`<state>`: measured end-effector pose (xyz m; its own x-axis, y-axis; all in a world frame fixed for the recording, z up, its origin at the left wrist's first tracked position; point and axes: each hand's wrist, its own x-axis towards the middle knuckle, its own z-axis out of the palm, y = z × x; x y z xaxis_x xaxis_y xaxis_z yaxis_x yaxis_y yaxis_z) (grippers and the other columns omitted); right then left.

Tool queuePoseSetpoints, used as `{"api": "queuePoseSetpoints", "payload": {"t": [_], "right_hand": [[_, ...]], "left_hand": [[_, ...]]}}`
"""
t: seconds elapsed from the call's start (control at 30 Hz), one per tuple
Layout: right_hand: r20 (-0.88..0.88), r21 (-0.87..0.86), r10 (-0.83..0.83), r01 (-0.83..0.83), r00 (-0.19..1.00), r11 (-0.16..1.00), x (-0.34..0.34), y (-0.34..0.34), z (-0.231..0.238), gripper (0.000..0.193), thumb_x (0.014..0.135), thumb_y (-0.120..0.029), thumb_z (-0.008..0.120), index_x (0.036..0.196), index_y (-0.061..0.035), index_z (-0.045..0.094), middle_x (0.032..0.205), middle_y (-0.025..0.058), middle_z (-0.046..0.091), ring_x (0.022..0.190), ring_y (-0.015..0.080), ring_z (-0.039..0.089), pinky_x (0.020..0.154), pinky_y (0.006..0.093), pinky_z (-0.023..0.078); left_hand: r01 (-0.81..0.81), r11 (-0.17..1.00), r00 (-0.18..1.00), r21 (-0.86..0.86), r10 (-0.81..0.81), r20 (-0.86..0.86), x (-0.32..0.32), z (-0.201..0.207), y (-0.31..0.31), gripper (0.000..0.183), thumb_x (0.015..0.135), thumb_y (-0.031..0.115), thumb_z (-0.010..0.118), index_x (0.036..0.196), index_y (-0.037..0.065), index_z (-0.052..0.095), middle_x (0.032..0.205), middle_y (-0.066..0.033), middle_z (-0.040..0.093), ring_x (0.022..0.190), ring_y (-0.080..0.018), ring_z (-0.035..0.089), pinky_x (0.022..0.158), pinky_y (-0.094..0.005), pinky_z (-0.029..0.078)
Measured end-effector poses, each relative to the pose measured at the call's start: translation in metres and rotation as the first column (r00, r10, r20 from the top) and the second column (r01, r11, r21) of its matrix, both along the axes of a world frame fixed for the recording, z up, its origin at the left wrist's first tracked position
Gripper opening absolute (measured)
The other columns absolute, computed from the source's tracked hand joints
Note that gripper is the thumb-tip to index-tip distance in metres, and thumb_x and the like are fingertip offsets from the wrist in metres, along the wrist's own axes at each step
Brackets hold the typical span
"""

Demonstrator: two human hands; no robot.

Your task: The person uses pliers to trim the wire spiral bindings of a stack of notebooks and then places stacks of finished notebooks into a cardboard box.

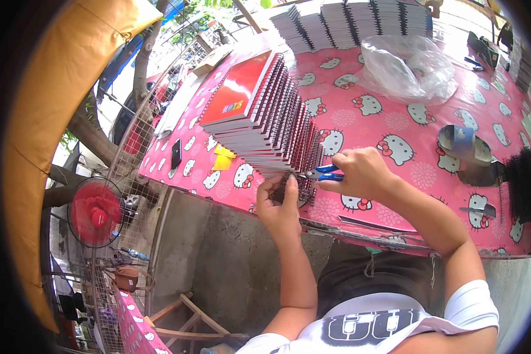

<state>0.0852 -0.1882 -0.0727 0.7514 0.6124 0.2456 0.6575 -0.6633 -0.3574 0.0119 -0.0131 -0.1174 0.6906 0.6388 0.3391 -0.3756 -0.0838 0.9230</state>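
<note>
A tall stack of spiral-bound notebooks with a red cover on top stands at the table's near edge, its dark coils facing right. My left hand grips the near lower end of the stack by the coils, thumb up and fingers curled round it. From the right, my right hand is closed on blue-handled pliers. The pliers' jaws point left and meet the coil end beside my left thumb. Whether the jaws bite on wire is too small to tell.
The table has a pink patterned cover. More spiral notebooks stand in a row at the back, near a clear plastic bag. To the right lie a tape roll and black coils. A phone and yellow paper lie left.
</note>
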Motion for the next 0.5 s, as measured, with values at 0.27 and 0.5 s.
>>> {"api": "queuePoseSetpoints", "payload": {"t": [0.27,0.5], "right_hand": [[0.576,0.276,-0.039,-0.149,0.817,0.950,0.012,-0.005,-0.022,0.055,0.076,-0.058,0.069,0.073,-0.0032,0.063,0.068,0.0122,0.063,0.066,0.0279,0.066,0.062,0.0386,0.051],[-0.051,-0.015,-0.003,0.002,0.999,1.000,-0.004,-0.002,-0.011,0.056,0.075,-0.058,0.069,0.080,-0.0023,0.063,0.076,0.0120,0.064,0.076,0.0274,0.065,0.068,0.0399,0.050]], "left_hand": [[0.053,0.999,0.999,-0.008,-0.053,0.010,-0.003,0.004,-0.009,0.029,0.081,0.007,0.075,0.104,0.004,0.059,0.084,-0.0029,0.061,0.052,-0.0033,0.047,0.038,-0.0173,0.034],[0.033,0.982,0.998,-0.184,-0.041,-0.037,-0.006,0.000,0.002,0.029,0.077,0.002,0.077,0.100,0.003,0.059,0.091,-0.0049,0.062,0.056,-0.0041,0.052,0.040,-0.0173,0.036]]}}
